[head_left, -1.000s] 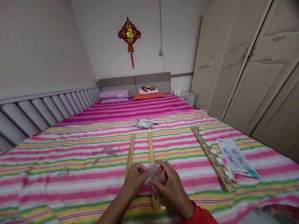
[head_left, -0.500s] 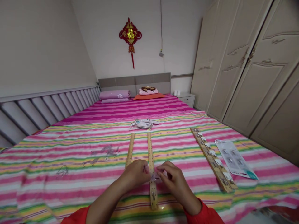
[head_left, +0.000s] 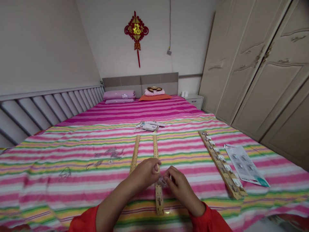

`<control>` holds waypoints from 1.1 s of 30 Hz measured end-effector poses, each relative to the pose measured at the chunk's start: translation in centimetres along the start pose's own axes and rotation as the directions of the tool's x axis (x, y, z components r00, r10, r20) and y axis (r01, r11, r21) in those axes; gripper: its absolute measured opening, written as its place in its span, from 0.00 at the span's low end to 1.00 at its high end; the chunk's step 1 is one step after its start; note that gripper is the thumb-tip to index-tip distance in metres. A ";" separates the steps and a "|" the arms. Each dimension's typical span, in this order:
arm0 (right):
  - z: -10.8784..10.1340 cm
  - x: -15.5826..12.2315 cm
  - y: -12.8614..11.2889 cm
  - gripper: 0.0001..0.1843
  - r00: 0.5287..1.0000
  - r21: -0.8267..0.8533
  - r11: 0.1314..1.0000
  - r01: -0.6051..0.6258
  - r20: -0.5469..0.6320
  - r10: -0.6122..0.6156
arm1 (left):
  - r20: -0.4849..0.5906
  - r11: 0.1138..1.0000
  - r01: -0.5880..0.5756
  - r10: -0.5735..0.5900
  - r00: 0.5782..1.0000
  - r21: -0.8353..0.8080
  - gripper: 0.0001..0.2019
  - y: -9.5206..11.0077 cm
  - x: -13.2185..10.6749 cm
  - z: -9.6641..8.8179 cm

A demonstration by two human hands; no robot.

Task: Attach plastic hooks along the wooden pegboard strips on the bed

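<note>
Your right hand [head_left: 181, 190] pinches a small clear plastic piece [head_left: 163, 182] in its fingertips, just above the perforated wooden strip [head_left: 158, 196]. Your left hand [head_left: 143, 174] curls beside it; you cannot tell if it grips anything. To the right, a blister sheet [head_left: 243, 165] with round pockets lies beside a second wooden strip [head_left: 222, 164] bearing white-topped hooks.

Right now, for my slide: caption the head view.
Left hand and right hand work a small clear item over a perforated wooden strip on striped bedding.
</note>
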State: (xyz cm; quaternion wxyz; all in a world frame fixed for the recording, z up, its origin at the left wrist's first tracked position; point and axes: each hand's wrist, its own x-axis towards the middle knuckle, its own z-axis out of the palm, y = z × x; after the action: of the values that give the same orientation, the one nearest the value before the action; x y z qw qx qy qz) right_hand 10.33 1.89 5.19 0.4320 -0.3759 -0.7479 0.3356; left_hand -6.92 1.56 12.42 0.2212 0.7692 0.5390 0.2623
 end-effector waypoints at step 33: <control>6.2 4.9 7.1 0.10 0.817 0.637 0.633 -0.440 -0.007 0.576 | -0.086 0.651 0.396 -0.579 0.811 -0.647 0.11 -11.0 3.2 9.4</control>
State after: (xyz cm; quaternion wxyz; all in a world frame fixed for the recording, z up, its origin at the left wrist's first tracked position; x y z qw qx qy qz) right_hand 5.04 8.49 -1.23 0.4924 -0.4457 -0.4114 0.6242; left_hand -7.80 7.62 -1.11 0.4360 0.4357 0.6411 0.4571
